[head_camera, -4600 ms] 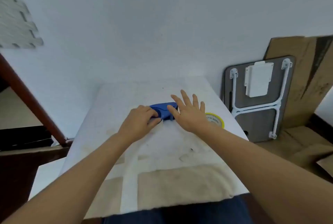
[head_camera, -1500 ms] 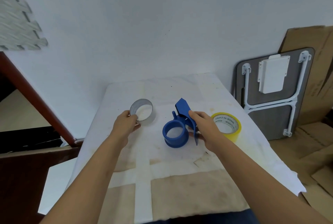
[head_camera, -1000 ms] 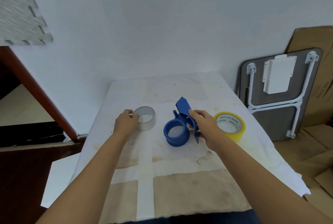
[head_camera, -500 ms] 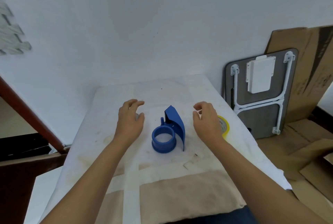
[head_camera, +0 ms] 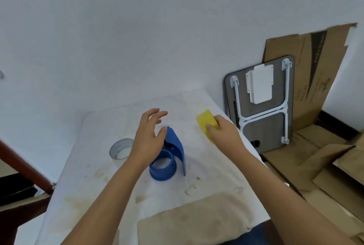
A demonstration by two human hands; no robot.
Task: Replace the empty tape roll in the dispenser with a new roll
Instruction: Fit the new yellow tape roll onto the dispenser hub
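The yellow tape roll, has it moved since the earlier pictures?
Yes. The yellow tape roll lay flat on the table right of the blue dispenser; now the right hand holds it on edge, lifted.

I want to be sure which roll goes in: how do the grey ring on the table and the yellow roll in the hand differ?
The grey, bare-looking ring lies flat on the white covered table, left of the blue plastic dispenser; the yellow tape roll is lifted and tilted on edge. The right hand grips the yellow roll; neither hand touches the grey ring, and the left hand hovers open over the dispenser. Both are round rings and neither is on the dispenser.
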